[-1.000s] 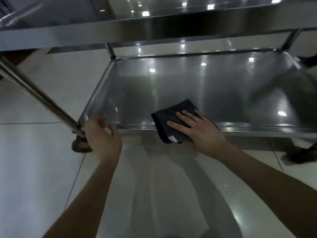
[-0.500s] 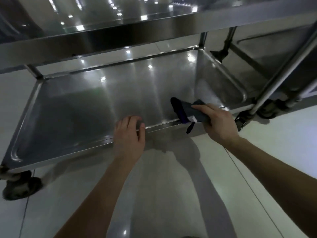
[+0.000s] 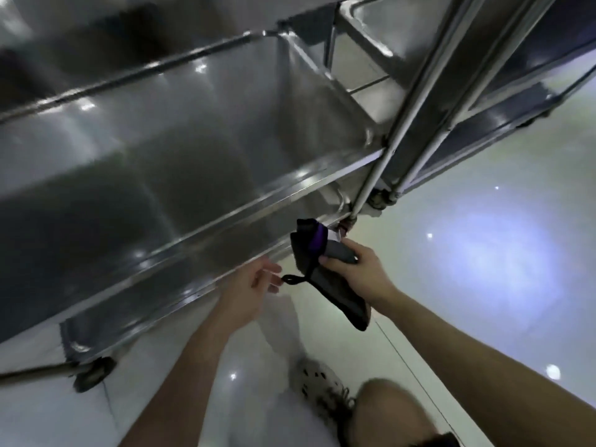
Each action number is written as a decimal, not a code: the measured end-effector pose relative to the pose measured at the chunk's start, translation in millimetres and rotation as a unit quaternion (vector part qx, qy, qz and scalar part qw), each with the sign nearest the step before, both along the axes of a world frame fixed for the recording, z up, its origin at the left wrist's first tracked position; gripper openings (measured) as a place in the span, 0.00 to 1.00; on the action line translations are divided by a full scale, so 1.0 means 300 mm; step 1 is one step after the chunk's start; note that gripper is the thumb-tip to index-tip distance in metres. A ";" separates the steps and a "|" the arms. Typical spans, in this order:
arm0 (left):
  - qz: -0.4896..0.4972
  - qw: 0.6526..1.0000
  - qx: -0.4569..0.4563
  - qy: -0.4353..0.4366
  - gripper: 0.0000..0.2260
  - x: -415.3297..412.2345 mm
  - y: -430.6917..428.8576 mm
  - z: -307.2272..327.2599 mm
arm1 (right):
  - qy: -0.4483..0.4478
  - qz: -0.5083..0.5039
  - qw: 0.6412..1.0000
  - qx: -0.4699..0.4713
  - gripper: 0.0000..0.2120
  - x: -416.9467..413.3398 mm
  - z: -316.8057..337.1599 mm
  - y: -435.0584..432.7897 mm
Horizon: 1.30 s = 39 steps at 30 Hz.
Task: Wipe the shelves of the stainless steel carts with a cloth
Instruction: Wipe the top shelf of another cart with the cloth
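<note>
Pale glossy tile floor [image 3: 483, 285] takes up the lower & right part of the view, w/ light spots on it. Steel cart [image 3: 193, 150] runs across at a tilt; its corner post [image 3: 387, 150] is the ref. point here. A wide shelf tray ends at the post. Under it a strip of the bottom shelf [image 3: 154, 282] shows, its front rim meeting the post's base. A second cart [image 3: 522, 101] stands just past the post, w/ its own post right alongside.

The dark grey cloth [image 3: 338, 301] has a purple strip & white tag. It's off the shelf, held in the air just below the post's base. Can't tell if its top edge touches the rim. A thin loop [image 3: 292, 279] dangles from it on the side away from the post.

Right hand [image 3: 358, 272] is clamped on the cloth's middle, fingers & thumb curled round it, close under the post's base. Left hand [image 3: 245, 295] is a bit farther from the post, fingers loose & apart, gripping nothing. Its fingertips are right by the loop; contact unclear.

A bare knee [image 3: 387, 411] & a shoe [image 3: 322, 388] sit well below the post. A caster wheel [image 3: 90, 377] sits at the shelf end farthest from the post.
</note>
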<state>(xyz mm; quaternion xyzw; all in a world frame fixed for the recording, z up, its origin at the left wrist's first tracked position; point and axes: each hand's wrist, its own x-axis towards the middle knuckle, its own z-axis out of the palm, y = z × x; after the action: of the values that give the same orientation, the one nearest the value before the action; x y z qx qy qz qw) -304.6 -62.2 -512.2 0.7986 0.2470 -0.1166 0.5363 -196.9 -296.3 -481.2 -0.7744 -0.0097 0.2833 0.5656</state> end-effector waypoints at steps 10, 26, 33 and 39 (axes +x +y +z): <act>0.083 0.977 -0.190 0.044 0.22 -0.021 -0.238 1.105 | 0.251 0.005 0.956 0.151 0.22 -0.117 0.925 -0.235; -0.078 0.917 0.327 -0.214 0.08 0.009 -0.764 1.978 | -0.094 0.180 0.972 0.121 0.50 -0.004 1.733 -0.717; -0.088 0.898 0.348 -0.254 0.06 -0.014 -0.945 2.143 | -0.282 0.152 0.947 0.021 0.19 0.001 1.906 -0.841; -0.073 0.886 0.393 -0.234 0.05 0.113 -1.031 2.211 | -0.306 0.179 0.935 0.023 0.19 0.131 1.977 -0.951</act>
<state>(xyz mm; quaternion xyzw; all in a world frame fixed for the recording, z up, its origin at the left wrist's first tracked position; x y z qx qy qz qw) -270.7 -371.5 151.1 0.9640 0.0807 0.1416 0.2103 -157.7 -581.7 111.9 -0.7960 -0.3271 0.1286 0.4928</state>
